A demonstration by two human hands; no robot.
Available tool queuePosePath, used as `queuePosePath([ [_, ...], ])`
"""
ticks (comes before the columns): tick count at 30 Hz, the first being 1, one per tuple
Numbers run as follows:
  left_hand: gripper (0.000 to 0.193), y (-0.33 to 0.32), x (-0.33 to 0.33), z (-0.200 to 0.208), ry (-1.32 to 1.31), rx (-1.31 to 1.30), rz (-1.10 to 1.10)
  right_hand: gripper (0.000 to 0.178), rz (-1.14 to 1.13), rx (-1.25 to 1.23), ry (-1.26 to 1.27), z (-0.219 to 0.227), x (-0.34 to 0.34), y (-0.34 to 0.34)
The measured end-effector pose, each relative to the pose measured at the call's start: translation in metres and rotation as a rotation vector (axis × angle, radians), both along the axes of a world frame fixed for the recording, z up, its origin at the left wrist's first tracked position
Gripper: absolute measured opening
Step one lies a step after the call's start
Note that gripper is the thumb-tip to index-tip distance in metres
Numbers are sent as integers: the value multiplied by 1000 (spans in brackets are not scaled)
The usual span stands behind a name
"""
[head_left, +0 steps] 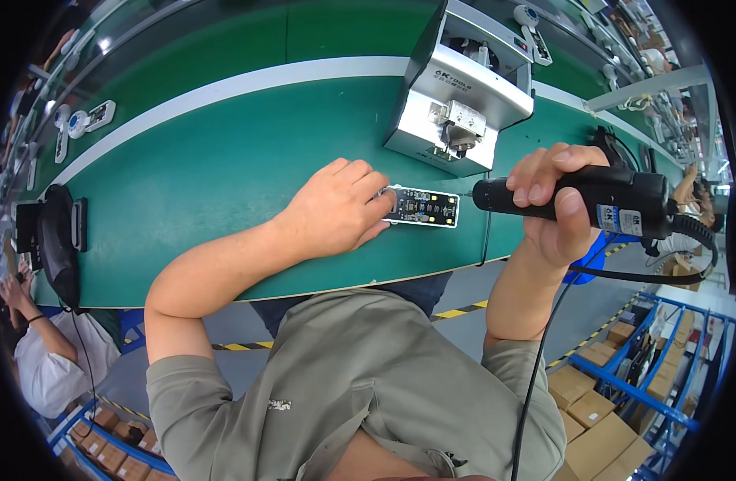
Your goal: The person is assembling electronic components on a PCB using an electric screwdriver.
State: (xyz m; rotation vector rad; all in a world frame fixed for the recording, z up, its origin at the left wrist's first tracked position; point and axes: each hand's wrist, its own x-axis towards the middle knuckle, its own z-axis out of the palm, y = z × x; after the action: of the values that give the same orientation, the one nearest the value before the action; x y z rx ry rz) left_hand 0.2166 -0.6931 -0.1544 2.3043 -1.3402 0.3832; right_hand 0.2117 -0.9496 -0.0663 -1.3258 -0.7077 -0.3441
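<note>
My left hand (344,207) rests on the green bench with its fingers closed round the left end of a small white-cased device. The device's open casing shows a dark circuit board (425,207) with several yellow parts near its corners. In my right hand (570,212) is a black electric screwdriver (634,192), gripped round its body and held nearly level. Its narrow tip points left and comes close to the board's right end; whether it touches, I cannot tell. My left hand hides the device's other end.
A silver-and-black screw feeder (444,88) stands beyond the board. White handheld devices (91,120) lie at the far left, near a black machine (61,240). A cable hangs from the screwdriver. A person in white (67,361) works at the left. Blue racks (652,393) hold cartons at lower right.
</note>
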Motion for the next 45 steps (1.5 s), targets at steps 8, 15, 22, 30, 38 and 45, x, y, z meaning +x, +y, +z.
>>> queuePosePath([
  [8,31,-2,0,1,16,-15,-1,27,-50,38,70,-17,-2,-6],
  [15,29,-3,2,0,28,-33,-5,25,37,49,103,-26,7,-12],
  [22,28,-5,3,0,28,-36,-5,21,81,48,107,-21,10,-11],
  [30,29,-3,-1,-2,15,-16,-3,21,65,174,-148,17,25,3],
  [38,29,-5,2,-4,4,-21,-4,24,29,61,-33,11,36,17],
  [45,28,-9,8,-7,13,-32,-12,24,139,238,120,-11,27,37],
])
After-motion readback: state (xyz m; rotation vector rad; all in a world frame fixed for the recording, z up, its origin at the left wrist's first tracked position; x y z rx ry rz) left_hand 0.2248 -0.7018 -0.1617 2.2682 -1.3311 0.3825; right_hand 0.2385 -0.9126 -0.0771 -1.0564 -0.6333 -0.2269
